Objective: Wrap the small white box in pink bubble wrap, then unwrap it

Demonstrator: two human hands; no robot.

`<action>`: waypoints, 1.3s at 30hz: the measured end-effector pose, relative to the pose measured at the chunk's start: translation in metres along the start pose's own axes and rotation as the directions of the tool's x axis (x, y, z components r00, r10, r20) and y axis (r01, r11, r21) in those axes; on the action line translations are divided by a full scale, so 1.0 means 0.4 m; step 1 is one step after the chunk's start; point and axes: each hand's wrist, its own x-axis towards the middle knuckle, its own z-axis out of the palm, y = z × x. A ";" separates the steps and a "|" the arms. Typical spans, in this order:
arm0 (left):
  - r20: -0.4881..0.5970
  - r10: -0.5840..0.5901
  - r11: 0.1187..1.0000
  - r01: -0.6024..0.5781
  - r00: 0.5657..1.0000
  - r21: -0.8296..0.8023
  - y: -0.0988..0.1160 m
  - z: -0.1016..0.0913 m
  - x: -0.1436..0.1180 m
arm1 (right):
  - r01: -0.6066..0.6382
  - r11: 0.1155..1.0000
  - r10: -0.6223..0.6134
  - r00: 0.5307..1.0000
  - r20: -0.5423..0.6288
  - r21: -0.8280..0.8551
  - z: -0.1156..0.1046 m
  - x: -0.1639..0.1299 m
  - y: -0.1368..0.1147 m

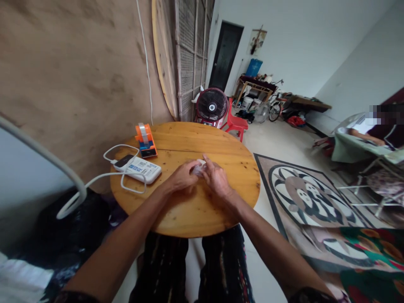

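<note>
Left hand (183,176): fingers curled onto a small clear crumpled plastic piece (198,169) near the middle of the round wooden tabletop (195,210).
Right hand (216,179): fingers pinched on the same piece.
Left edge: white power bank (143,169); orange tape dispenser (145,141) behind it.

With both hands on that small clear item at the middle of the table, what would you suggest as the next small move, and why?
Probably keep the left hand pinning the small clear item against the round wooden table while the right hand works its edge: both hands meet over it, and it is too hidden to judge more.
</note>
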 end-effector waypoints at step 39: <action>0.235 -0.376 0.844 0.436 0.896 -0.312 0.006 -0.027 0.045 | -0.252 0.399 0.128 0.967 0.219 0.882 0.003 0.011 0.078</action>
